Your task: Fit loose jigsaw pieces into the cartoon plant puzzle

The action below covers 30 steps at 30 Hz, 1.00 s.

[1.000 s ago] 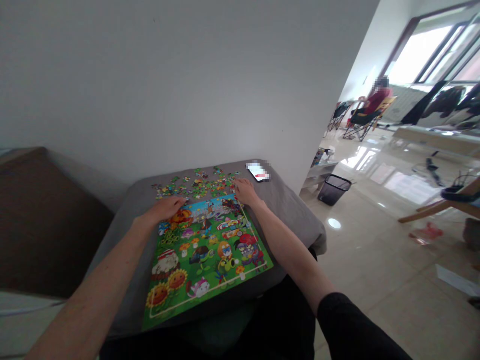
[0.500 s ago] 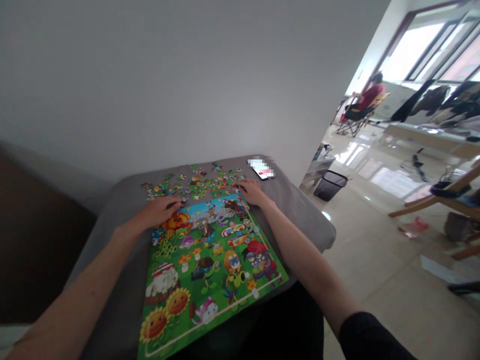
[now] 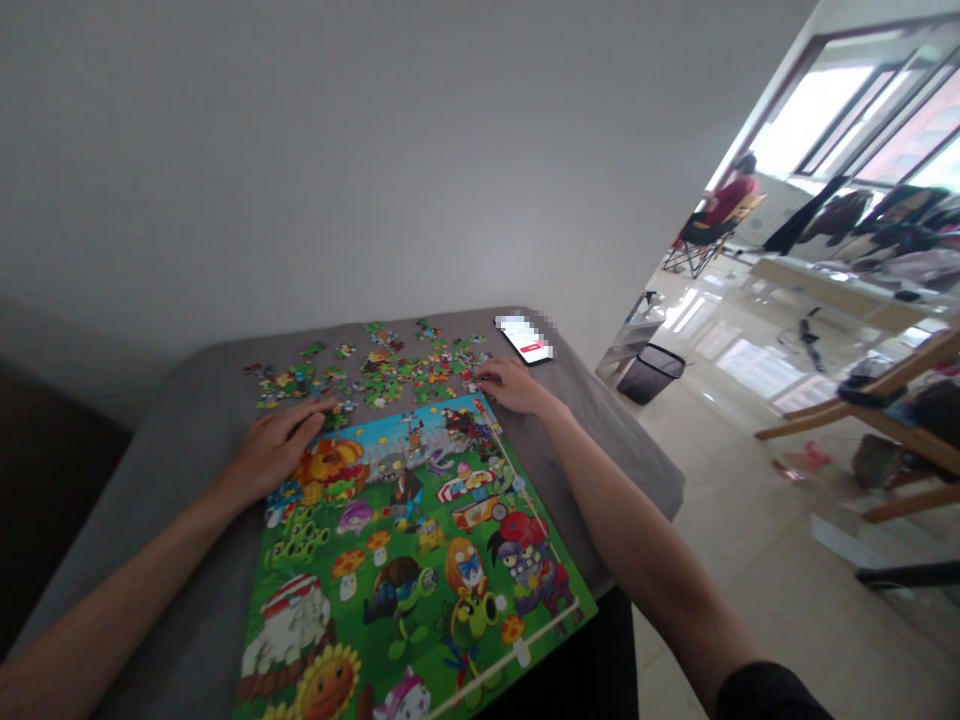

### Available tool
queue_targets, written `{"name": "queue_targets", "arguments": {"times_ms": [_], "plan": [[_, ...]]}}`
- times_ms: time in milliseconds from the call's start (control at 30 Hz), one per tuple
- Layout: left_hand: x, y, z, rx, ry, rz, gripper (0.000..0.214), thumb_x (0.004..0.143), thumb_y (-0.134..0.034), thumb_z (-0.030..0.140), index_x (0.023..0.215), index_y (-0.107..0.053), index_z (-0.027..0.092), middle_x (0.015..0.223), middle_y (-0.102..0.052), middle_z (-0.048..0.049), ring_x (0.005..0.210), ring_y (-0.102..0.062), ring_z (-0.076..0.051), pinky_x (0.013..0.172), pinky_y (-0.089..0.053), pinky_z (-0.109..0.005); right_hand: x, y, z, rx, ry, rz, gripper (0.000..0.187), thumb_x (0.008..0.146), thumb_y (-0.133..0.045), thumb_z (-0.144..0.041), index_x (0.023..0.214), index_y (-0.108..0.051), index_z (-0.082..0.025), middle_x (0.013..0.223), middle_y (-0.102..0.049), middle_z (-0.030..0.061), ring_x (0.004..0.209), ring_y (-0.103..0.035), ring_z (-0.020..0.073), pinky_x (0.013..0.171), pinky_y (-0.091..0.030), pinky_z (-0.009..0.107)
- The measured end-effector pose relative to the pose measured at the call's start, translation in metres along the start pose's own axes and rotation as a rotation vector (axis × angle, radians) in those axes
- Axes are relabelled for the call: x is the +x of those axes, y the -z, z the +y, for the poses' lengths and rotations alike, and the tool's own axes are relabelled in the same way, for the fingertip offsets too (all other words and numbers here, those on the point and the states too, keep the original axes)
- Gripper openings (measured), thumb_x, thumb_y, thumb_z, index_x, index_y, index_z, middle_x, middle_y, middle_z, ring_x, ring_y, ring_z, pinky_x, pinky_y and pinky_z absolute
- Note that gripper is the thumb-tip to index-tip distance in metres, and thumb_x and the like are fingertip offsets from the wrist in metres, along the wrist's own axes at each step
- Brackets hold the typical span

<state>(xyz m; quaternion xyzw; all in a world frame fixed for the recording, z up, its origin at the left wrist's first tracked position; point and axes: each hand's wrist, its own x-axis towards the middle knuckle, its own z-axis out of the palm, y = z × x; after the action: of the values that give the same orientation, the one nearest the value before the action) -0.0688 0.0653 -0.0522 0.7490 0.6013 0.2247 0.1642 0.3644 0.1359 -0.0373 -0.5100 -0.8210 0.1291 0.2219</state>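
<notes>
A colourful cartoon puzzle board (image 3: 420, 560) lies on a grey covered table (image 3: 180, 420). Several loose puzzle pieces (image 3: 375, 370) are scattered beyond its far edge. My left hand (image 3: 274, 450) rests flat on the board's far left corner, fingers stretched toward the pieces. My right hand (image 3: 514, 385) lies at the board's far right corner, fingertips touching pieces at the edge of the pile; whether it pinches one is too small to see.
A phone (image 3: 525, 340) lies at the table's far right corner. A white wall stands behind. To the right, a black bin (image 3: 649, 372) on a glossy floor, wooden chair legs (image 3: 862, 410), and a seated person (image 3: 724, 205) far off.
The view has tilted down and closer, so the board fills more of the frame. Both hands stay at the board's far corners; the left hand has slid slightly back.
</notes>
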Motion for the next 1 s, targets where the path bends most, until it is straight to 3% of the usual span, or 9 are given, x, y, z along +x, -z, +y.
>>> {"name": "queue_targets", "arguments": {"times_ms": [133, 267, 500, 633, 700, 800, 900, 1000], "plan": [[-0.002, -0.004, 0.0, -0.018, -0.003, 0.021, 0.069, 0.103, -0.032, 0.07, 0.14, -0.075, 0.03, 0.154, -0.072, -0.0002, 0.15, -0.06, -0.037, 0.134, -0.039, -0.051, 0.01, 0.011, 0.003, 0.012, 0.131, -0.1, 0.017, 0.097, -0.077, -0.019, 0.113, -0.084, -0.02, 0.127, -0.079, 0.0128, 0.122, -0.071, 0.0285, 0.112, -0.052, 0.044], [-0.004, -0.007, 0.001, -0.01, 0.001, 0.041, 0.078, 0.102, -0.026, 0.08, 0.138, -0.076, 0.033, 0.152, -0.074, -0.0012, 0.149, -0.061, -0.035, 0.133, -0.04, -0.05, 0.012, 0.013, 0.007, 0.03, 0.2, -0.101, 0.01, 0.096, -0.08, -0.018, 0.105, -0.083, -0.019, 0.122, -0.08, 0.0133, 0.12, -0.071, 0.029, 0.11, -0.053, 0.044], [-0.016, -0.01, 0.011, 0.075, -0.038, 0.036, 0.068, 0.105, -0.029, 0.071, 0.138, -0.077, 0.035, 0.155, -0.071, -0.0024, 0.152, -0.056, -0.036, 0.133, -0.034, -0.057, -0.013, -0.003, 0.015, 0.076, 0.182, 0.011, 0.022, 0.107, -0.066, -0.031, 0.121, -0.08, -0.021, 0.126, -0.078, 0.015, 0.121, -0.071, 0.0312, 0.11, -0.053, 0.049], [-0.014, -0.001, 0.018, 0.125, -0.071, 0.039, 0.067, 0.107, -0.028, 0.065, 0.14, -0.075, 0.031, 0.155, -0.07, -0.0053, 0.149, -0.059, -0.034, 0.13, -0.04, -0.054, -0.017, -0.009, 0.011, 0.089, 0.168, 0.042, 0.031, 0.109, -0.062, -0.032, 0.134, -0.077, -0.025, 0.135, -0.075, 0.0154, 0.128, -0.068, 0.0332, 0.113, -0.051, 0.052], [0.001, 0.007, 0.024, 0.154, -0.09, 0.052, 0.067, 0.108, -0.028, 0.063, 0.139, -0.075, 0.026, 0.154, -0.07, -0.0081, 0.145, -0.061, -0.033, 0.129, -0.042, -0.05, -0.016, -0.011, 0.009, 0.09, 0.16, 0.048, 0.032, 0.109, -0.061, -0.033, 0.135, -0.078, -0.026, 0.136, -0.075, 0.0151, 0.13, -0.067, 0.0338, 0.114, -0.05, 0.053], [0.042, 0.015, 0.038, 0.214, -0.116, 0.056, 0.057, 0.111, -0.038, 0.056, 0.138, -0.074, 0.021, 0.151, -0.069, -0.0102, 0.145, -0.059, -0.033, 0.13, -0.04, -0.052, -0.013, -0.014, 0.007, 0.09, 0.148, 0.056, 0.03, 0.109, -0.061, -0.032, 0.131, -0.081, -0.028, 0.136, -0.075, 0.0135, 0.132, -0.066, 0.0332, 0.114, -0.05, 0.052], [0.092, 0.012, 0.057, 0.275, -0.091, 0.018, 0.046, 0.109, -0.064, 0.05, 0.141, -0.069, 0.018, 0.151, -0.067, -0.0136, 0.144, -0.06, -0.035, 0.125, -0.044, -0.064, -0.011, -0.016, 0.01, 0.104, 0.144, 0.075, 0.029, 0.109, -0.061, -0.03, 0.127, -0.083, -0.029, 0.134, -0.075, 0.0123, 0.13, -0.067, 0.032, 0.115, -0.05, 0.053], [0.13, 0.006, 0.074, 0.316, -0.041, -0.045, 0.032, 0.108, -0.071, 0.047, 0.13, -0.074, 0.023, 0.149, -0.068, -0.0127, 0.136, -0.065, -0.03, 0.12, -0.052, -0.058, -0.01, -0.019, 0.015, 0.138, 0.147, 0.105, 0.028, 0.108, -0.06, -0.029, 0.123, -0.083, -0.026, 0.131, -0.076, 0.013, 0.128, -0.068, 0.0314, 0.117, -0.048, 0.054]]}}
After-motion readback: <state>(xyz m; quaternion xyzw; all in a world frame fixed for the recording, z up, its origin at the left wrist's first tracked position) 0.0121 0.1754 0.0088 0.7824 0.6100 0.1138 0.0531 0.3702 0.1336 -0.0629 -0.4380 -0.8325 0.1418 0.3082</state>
